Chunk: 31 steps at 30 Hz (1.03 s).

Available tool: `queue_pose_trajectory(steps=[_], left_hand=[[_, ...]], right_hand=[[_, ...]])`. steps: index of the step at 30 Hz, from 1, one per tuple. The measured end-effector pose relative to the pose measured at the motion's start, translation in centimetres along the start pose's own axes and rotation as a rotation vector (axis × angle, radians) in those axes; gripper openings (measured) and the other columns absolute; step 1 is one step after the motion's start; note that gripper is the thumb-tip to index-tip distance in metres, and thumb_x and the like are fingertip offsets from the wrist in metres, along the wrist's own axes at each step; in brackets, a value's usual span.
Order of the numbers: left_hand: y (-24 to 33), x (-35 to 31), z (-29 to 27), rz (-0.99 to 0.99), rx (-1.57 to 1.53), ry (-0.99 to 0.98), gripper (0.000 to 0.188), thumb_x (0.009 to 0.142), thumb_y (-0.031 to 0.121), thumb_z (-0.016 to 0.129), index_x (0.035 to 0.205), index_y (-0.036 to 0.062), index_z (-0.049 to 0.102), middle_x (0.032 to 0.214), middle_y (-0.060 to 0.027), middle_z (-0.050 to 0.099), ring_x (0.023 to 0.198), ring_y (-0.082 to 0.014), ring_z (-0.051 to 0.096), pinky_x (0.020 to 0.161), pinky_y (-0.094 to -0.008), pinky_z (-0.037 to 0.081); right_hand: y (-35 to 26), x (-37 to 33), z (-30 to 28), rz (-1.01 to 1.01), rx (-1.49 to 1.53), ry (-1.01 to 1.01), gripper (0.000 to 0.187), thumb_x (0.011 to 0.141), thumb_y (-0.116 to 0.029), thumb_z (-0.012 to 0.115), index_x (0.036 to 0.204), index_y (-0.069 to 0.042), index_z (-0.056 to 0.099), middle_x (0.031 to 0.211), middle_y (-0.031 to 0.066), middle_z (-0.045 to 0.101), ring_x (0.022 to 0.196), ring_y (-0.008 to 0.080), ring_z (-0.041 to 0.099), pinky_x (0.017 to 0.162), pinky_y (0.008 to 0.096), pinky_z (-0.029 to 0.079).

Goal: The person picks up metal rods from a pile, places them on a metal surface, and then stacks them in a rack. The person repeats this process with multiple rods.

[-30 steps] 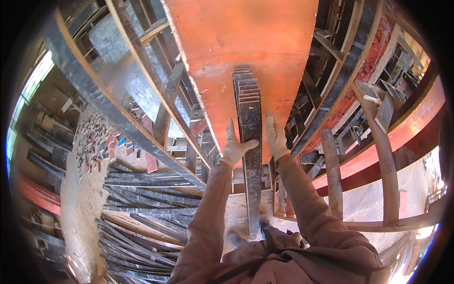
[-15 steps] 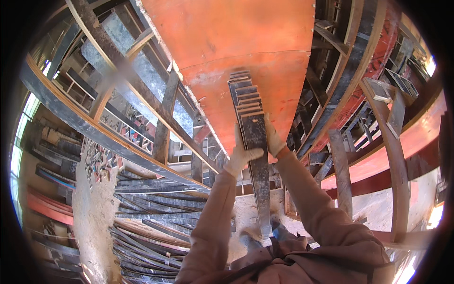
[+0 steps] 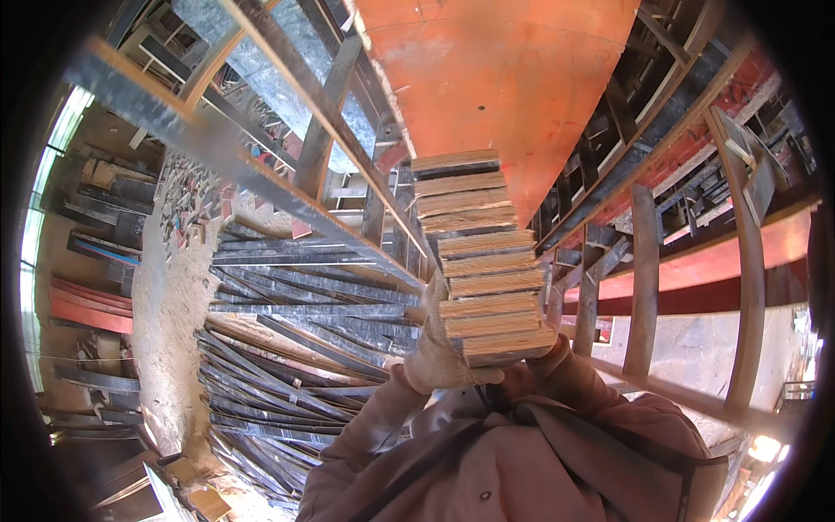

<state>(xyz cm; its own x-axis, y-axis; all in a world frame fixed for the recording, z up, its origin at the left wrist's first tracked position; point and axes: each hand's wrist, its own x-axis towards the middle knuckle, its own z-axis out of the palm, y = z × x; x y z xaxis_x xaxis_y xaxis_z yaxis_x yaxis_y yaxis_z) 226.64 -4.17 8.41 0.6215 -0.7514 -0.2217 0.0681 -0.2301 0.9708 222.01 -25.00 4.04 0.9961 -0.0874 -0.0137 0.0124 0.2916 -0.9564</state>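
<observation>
A stack of several plywood strips (image 3: 491,284) stands close in front of my body, its cut tan ends turned toward me and its dark faces showing in thin lines between them. My gloved left hand (image 3: 435,355) grips the stack's left side near the bottom, thumb across under the nearest strip. On the right side my right hand (image 3: 550,335) is mostly hidden behind the strips, with the sleeve reaching up to them. The strips are stepped, not flush. Beyond them stretches an orange panel (image 3: 496,78), whose near end is covered by the stack.
Wooden frames flank the panel: a dark-faced beam (image 3: 287,187) on the left and upright slats (image 3: 644,278) on the right. Long dark strips (image 3: 304,287) lie piled on the floor at left. Red boards (image 3: 91,306) are stacked farther left, past a dusty path (image 3: 161,348).
The stack has come nearer to me and tilted, so its cut ends now face up at me. Both hands moved back toward my body with it, and the view shifted.
</observation>
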Motion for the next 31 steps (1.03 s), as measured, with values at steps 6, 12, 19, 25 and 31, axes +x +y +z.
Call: queue_pose_trajectory(steps=[6,12,19,25,31], left_hand=[[4.2,-4.9,4.7,0.551,0.213,0.446,0.152,0.057,0.059,0.099,0.162,-0.0107,0.013,0.16,-0.0308,0.029,0.148,-0.0455,0.033,0.12,-0.0531,0.034],[1.5,-8.9,7.7,0.667,0.213,0.428,0.149,0.064,0.057,0.097,0.161,-0.0133,0.008,0.159,-0.0337,0.028,0.148,-0.0487,0.031,0.121,-0.0547,0.031],[1.7,-10.6,6.3,0.748,0.319,0.351,0.155,0.063,0.061,0.095,0.16,-0.0149,0.0,0.162,-0.0349,0.026,0.15,-0.0493,0.03,0.122,-0.0559,0.03],[2.1,-8.4,8.3,0.733,0.341,0.453,0.142,0.062,0.056,0.095,0.158,-0.0152,0.017,0.154,-0.0326,0.035,0.14,-0.0453,0.038,0.118,-0.0534,0.032],[2.2,-7.7,9.7,0.674,0.409,0.513,0.142,0.066,0.052,0.095,0.158,-0.0174,0.012,0.155,-0.0411,0.031,0.14,-0.0588,0.037,0.115,-0.0619,0.036]], right_hand=[[0.3,-6.5,2.4,0.112,-0.142,0.065,0.077,0.107,-0.069,0.031,0.135,-0.005,0.065,0.124,0.0053,0.07,0.111,0.0126,0.065,0.098,0.0326,0.054],[0.4,-12.1,4.8,0.199,-0.248,0.141,0.076,0.107,-0.069,0.031,0.135,-0.006,0.064,0.124,0.0054,0.07,0.112,0.0128,0.065,0.099,0.0327,0.054],[0.1,-16.1,5.1,0.232,-0.269,0.171,0.076,0.107,-0.068,0.032,0.136,-0.006,0.063,0.126,0.0056,0.069,0.113,0.013,0.065,0.099,0.0329,0.054],[-0.7,-15.3,2.5,0.226,-0.272,0.116,0.075,0.107,-0.068,0.032,0.137,-0.006,0.063,0.126,0.0056,0.069,0.113,0.0132,0.064,0.1,0.033,0.053],[-0.7,-11.7,-0.2,0.232,-0.289,-0.007,0.074,0.107,-0.067,0.033,0.137,-0.006,0.062,0.127,0.0057,0.068,0.114,0.0135,0.064,0.101,0.0331,0.053]])
